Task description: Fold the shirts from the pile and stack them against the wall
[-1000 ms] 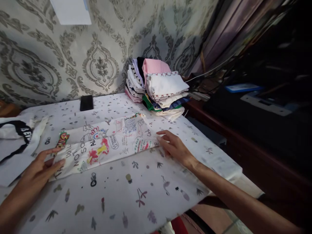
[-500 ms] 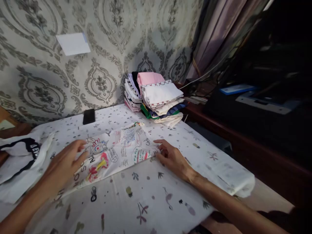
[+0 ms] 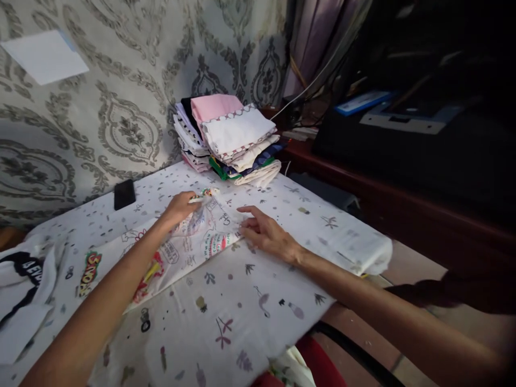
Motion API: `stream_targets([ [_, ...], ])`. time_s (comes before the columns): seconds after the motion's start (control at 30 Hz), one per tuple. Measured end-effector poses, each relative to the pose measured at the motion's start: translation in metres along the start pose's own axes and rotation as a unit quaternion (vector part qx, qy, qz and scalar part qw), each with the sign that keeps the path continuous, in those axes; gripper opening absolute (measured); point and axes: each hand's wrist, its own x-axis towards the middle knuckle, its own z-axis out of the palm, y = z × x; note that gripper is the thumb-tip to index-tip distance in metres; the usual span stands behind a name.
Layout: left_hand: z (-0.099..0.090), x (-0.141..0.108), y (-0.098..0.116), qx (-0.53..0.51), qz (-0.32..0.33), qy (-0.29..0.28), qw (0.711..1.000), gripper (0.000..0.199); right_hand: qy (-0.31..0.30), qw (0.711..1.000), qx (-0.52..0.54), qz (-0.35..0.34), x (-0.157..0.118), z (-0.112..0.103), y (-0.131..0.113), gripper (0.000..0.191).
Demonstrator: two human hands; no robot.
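A white garment (image 3: 189, 250) with coloured drawings and lettering lies folded into a long strip on the patterned white cloth (image 3: 226, 328). My left hand (image 3: 181, 208) reaches across it and is closed on its far edge, bunching the fabric a little. At the garment's right end is my right hand (image 3: 268, 235), index finger stretched out and the other fingers partly bent. Its fingertips touch or nearly touch the edge. My left forearm covers part of the print.
A stack of folded clothes (image 3: 237, 131) stands at the back by the wall. A black phone (image 3: 124, 194) lies back left. A white and black garment (image 3: 28, 290) is at the left edge. Beyond the right side is a dark red wooden ledge (image 3: 322, 166).
My left hand has moved from the garment's left part to its far edge and closed on it. The right hand stays at the right end. The view has turned right.
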Motion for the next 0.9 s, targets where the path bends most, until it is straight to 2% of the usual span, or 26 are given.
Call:
stream_targets([
  [0.1,-0.007,0.000,-0.011,-0.161,0.032,0.074,0.984,0.020,0.024,0.994,-0.110,-0.002,0.000,0.004,0.000,0.060],
  [0.17,-0.011,-0.001,-0.019,-0.238,0.021,0.123,0.963,0.023,0.039,0.986,-0.161,-0.009,0.002,0.006,0.003,0.062],
  [0.3,-0.007,-0.006,-0.031,-0.312,-0.034,0.119,0.942,0.030,0.060,0.980,-0.187,-0.028,0.004,0.009,0.008,0.063],
  [0.43,0.001,-0.011,-0.032,-0.303,-0.036,0.116,0.945,0.032,0.061,0.979,-0.193,-0.040,0.004,0.008,0.011,0.062],
  [0.57,0.005,-0.010,-0.029,-0.245,-0.013,0.147,0.958,0.026,0.070,0.981,-0.178,-0.036,0.004,0.005,0.012,0.057],
  [0.7,0.007,-0.008,-0.030,-0.239,-0.019,0.179,0.954,0.022,0.066,0.986,-0.149,-0.030,0.004,0.006,0.006,0.049],
  [0.77,0.008,-0.009,-0.031,-0.253,-0.026,0.185,0.949,0.024,0.070,0.986,-0.149,-0.008,0.004,0.007,0.003,0.039],
  [0.9,0.010,-0.012,-0.033,-0.282,-0.032,0.178,0.942,0.026,0.100,0.976,-0.196,0.008,0.007,0.008,0.002,0.003],
])
